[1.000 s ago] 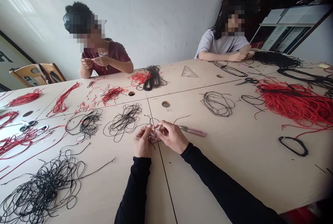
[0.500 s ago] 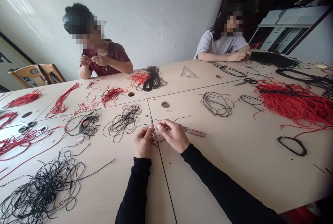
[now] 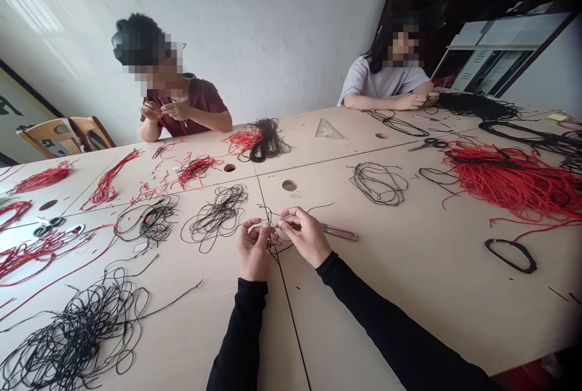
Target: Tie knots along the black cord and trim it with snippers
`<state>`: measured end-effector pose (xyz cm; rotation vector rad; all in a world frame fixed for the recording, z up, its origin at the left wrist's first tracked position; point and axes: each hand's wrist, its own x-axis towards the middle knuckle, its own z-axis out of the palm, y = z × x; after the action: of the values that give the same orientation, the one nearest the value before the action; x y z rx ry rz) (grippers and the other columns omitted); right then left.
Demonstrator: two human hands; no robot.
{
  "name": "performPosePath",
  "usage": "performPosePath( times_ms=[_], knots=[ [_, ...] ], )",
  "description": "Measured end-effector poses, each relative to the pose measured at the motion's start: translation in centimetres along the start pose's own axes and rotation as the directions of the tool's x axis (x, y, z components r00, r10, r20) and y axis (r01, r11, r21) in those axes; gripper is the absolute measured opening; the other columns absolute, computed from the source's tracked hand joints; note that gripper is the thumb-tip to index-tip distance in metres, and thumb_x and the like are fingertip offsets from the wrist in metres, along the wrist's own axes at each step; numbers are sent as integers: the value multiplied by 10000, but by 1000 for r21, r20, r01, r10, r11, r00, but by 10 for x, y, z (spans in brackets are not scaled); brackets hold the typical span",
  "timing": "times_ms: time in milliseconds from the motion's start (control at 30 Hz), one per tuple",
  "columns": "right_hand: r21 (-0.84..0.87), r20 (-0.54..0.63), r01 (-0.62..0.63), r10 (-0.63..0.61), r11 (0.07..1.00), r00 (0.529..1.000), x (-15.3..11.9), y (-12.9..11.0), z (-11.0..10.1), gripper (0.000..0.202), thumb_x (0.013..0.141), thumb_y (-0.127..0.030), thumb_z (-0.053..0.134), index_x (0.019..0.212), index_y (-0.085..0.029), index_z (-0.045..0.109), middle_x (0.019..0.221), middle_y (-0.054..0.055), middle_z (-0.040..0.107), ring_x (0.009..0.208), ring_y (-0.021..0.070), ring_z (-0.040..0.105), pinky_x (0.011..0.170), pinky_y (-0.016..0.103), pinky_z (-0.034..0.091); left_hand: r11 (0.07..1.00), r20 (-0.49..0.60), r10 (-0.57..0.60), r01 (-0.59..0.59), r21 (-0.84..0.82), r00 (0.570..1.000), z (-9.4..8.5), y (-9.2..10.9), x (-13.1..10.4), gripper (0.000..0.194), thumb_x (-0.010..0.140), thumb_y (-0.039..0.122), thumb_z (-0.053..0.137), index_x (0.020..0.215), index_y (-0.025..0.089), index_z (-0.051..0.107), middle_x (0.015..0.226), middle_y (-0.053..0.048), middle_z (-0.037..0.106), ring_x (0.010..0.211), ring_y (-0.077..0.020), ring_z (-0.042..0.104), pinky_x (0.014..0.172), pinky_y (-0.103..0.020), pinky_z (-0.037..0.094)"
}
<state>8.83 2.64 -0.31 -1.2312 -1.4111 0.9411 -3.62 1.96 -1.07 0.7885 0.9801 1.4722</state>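
Observation:
Near the middle of the table, a thin black cord (image 3: 274, 250) is pinched between my two hands. My left hand (image 3: 255, 251) closes on it with thumb and forefinger, the other fingers curled loosely. Just to its right, my right hand (image 3: 307, 236) is closed in a pinch on the same cord, close to the left fingertips. Loops of the cord hang below the fingers, and a loose end reaches out to the right behind my right hand. A pink-handled cutter (image 3: 341, 233) lies beside my right hand. The exact spot of any knot is too small to make out.
Black cord bundles (image 3: 220, 212) and a big black tangle (image 3: 77, 330) lie leftward. A red cord pile (image 3: 509, 182) and black scissors (image 3: 430, 143) lie right. A clear set square (image 3: 328, 128) is farther back. Two people sit across the table (image 3: 386, 318), handling cords.
My left hand has shifted slightly right and its fingers have loosened a little around the cord. My right hand stays nearly in place. The view has tilted slightly.

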Motion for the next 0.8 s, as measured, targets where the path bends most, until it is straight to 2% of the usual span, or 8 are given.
performPosePath(
  times_ms=[267, 433, 600, 800],
  knots=[
    [35, 49, 14, -15, 999, 999, 2, 1, -1, 204, 810, -353, 564, 863, -167, 629, 763, 37, 652, 696, 147, 601, 678, 282, 500, 998, 41, 46, -48, 43, 998, 0, 0, -2, 329, 705, 318, 712, 881, 209, 457, 635, 36, 609, 539, -124, 595, 549, -278, 509],
    [163, 67, -77, 67, 984, 996, 4, 3, -1, 301, 768, -379, 619, 957, -146, 640, 753, 42, 645, 688, 147, 584, 676, 294, 492, 994, 50, 67, -71, 88, 996, 1, 0, -2, 287, 719, 337, 697, 880, 186, 514, 669, 20, 600, 557, -113, 579, 521, -254, 499],
    [235, 93, -113, 93, 966, 991, 5, 5, -1, 262, 775, -389, 611, 876, -151, 654, 736, 24, 629, 632, 121, 537, 628, 278, 463, 989, 63, 91, -97, 109, 994, 1, 0, -2, 294, 725, 357, 696, 895, 173, 542, 683, 8, 599, 565, -114, 575, 516, -258, 505],
    [374, 147, -241, 200, 895, 969, 6, 6, 0, 248, 726, -363, 650, 845, -146, 645, 743, 21, 620, 656, 115, 541, 597, 249, 454, 989, 78, 103, -110, 98, 992, 1, -1, -2, 313, 717, 370, 706, 907, 168, 560, 688, 2, 602, 575, -123, 587, 525, -267, 515]
  ],
)
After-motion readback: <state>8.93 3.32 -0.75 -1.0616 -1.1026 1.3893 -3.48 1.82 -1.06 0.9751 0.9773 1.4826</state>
